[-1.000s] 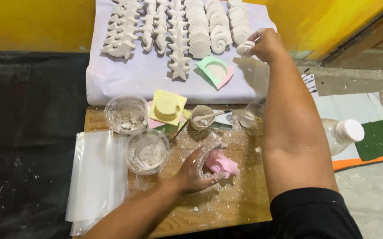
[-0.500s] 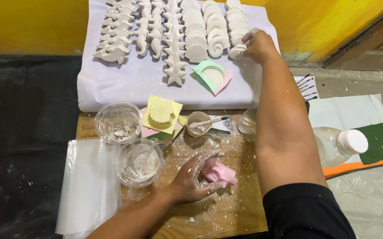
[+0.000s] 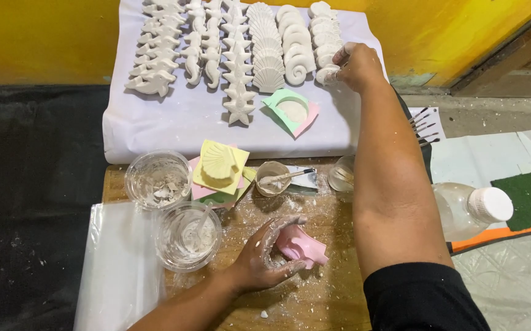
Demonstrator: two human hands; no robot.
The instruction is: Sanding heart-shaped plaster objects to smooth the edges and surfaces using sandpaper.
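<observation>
Gripping a pink mould, long axis pointing lower right, left hand; right hand pinches a white cast.

Right hand now lower on the cast row.

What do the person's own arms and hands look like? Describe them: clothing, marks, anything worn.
Both forearms are bare. A black short sleeve covers the right upper arm. White plaster-like powder dusts the left hand, thickest on its fingers; the right hand looks cleaner. No gloves, rings or watch are visible.
</observation>
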